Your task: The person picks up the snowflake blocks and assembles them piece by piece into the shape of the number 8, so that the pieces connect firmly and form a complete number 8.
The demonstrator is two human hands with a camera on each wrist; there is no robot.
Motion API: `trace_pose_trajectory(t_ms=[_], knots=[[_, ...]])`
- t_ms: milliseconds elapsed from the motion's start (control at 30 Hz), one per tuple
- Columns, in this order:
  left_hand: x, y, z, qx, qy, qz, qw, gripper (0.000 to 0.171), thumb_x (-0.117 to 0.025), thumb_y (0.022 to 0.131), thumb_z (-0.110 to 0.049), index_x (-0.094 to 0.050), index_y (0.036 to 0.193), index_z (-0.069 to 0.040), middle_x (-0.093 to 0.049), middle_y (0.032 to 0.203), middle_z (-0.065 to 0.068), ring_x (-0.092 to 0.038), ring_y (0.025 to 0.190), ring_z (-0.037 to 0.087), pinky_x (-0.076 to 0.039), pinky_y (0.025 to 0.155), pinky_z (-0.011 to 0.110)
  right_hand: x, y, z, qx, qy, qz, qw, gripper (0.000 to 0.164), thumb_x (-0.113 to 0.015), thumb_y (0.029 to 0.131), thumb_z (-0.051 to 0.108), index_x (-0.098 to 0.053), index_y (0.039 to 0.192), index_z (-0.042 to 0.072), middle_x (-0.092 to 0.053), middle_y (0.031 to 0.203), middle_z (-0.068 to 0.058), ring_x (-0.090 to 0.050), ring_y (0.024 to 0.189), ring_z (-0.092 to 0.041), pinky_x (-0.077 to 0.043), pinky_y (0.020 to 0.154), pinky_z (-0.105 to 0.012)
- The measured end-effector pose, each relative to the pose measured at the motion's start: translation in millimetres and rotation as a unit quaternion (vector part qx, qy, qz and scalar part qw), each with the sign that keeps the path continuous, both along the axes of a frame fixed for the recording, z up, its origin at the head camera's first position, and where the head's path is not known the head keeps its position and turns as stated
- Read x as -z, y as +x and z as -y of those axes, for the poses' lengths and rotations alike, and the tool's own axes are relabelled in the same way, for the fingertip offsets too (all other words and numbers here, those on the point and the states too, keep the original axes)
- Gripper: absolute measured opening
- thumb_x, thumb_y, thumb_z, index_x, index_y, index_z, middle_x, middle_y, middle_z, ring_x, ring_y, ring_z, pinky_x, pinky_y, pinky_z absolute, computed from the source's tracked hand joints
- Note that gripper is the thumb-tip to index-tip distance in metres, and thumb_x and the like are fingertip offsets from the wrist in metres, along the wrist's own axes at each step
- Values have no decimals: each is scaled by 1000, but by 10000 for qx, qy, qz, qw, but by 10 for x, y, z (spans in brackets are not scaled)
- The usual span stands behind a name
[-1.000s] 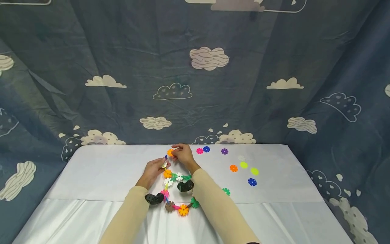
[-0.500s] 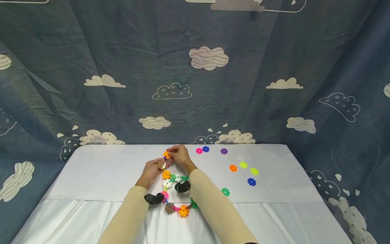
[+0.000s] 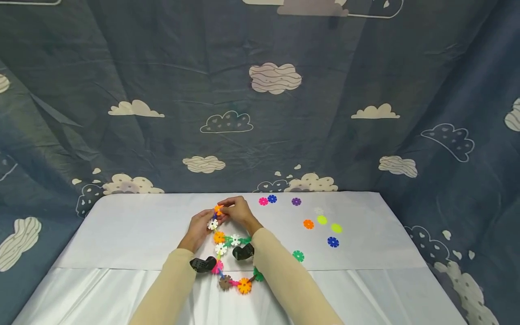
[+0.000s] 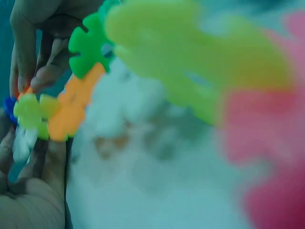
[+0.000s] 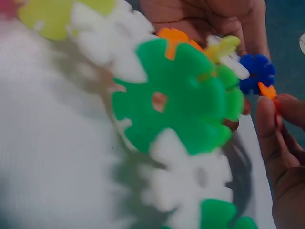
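Note:
A chain of slotted, flower-shaped plastic discs curves over the table, its upper end raised between both hands. In the head view, my right hand (image 3: 240,213) pinches an orange disc (image 3: 218,209) at that end between thumb and fingertips. The orange disc meets a blue disc (image 5: 257,74), seen in the right wrist view. My left hand (image 3: 197,231) holds the chain just below, at the white disc (image 3: 212,224) beside the blue one. Further down are another orange disc (image 3: 219,237), a green disc (image 5: 176,95), a pink disc (image 3: 218,266) and a brown disc (image 3: 225,283).
Loose discs lie to the right on the white table (image 3: 365,253): a green disc (image 3: 298,256), a blue disc (image 3: 333,242), a purple disc (image 3: 296,201) and several more. A cloud-patterned curtain (image 3: 227,67) hangs behind the table. Black wrist cameras sit near the chain.
The orange disc has moved down and left in my right hand, closer to my left hand. The white disc by my left fingers shows more fully now.

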State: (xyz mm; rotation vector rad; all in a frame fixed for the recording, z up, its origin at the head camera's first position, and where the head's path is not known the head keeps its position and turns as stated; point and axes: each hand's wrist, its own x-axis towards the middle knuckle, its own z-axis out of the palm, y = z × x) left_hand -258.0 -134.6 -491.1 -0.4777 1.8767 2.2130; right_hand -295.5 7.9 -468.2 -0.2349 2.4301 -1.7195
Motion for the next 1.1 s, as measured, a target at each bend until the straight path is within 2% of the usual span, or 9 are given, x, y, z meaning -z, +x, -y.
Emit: trace_pose_trajectory(t_ms=[100,167,300,367,433,533,700,900,1100], knots=[[-13,2,13,-85,-54,-56,9999,36,-50,102,-20,-53,125,7,-62,112,12,-61,94,14,-50,79,23,-22,-20,-64,-133,-126,217,9996,22,-67,89,3,-71,110,0,-64,92,-9,-59,68,-13,-56,61,-25],[-22,-4,21,-127,3,-107,9999,32,-50,102,-17,-54,122,8,-67,102,10,-67,85,12,-53,79,25,-28,-64,-171,64,-82,226,9997,26,-69,89,7,-69,114,1,-63,88,-9,-57,61,-13,-54,54,-26],[-36,-7,45,-79,52,-201,9998,32,-48,102,-15,-51,123,10,-69,100,15,-70,80,12,-53,88,31,12,-184,-489,1188,374,119,9921,30,-75,84,10,-69,113,3,-64,87,-12,-55,61,-16,-45,45,-23],[-41,-3,54,-90,-63,-145,9998,32,-48,102,-15,-51,123,9,-69,104,16,-70,80,12,-51,91,33,42,-227,-643,1759,679,195,9819,32,-77,81,11,-70,111,4,-66,98,-14,-55,69,-17,-43,45,-21],[-35,1,62,-75,-161,-119,9998,33,-47,102,-15,-51,124,9,-68,107,17,-70,81,12,-49,95,36,74,-252,-766,2058,912,371,9736,34,-79,79,11,-70,112,6,-65,112,-16,-56,72,-19,-43,43,-22],[-24,5,59,-77,-156,-114,9998,33,-48,102,-15,-51,123,9,-69,103,16,-70,81,12,-46,100,40,108,-271,-882,2092,1107,664,9693,38,-79,80,12,-69,116,9,-59,123,-19,-56,62,-17,-42,40,-22],[8,20,30,-22,0,-149,9999,31,-49,102,-15,-52,120,9,-71,94,10,-71,79,12,-44,102,42,152,-275,-961,1989,1290,797,9682,40,-79,81,14,-68,119,10,-59,121,-22,-47,41,-13,-40,36,-22],[14,45,-17,-66,-3,-216,9997,29,-48,102,-11,-52,119,11,-69,101,17,-71,79,13,-50,94,36,203,-286,-1003,1986,1581,685,9648,34,-80,79,13,-70,111,7,-67,97,-19,-45,35,-10,-38,33,-21],[8,24,-33,-45,-165,-120,9998,31,-48,102,-14,-52,122,9,-65,114,22,-70,83,13,-44,101,42,191,-314,-1026,1849,1815,534,9644,29,-80,77,10,-66,101,1,-65,78,-14,-44,34,-9,-39,34,-21]])
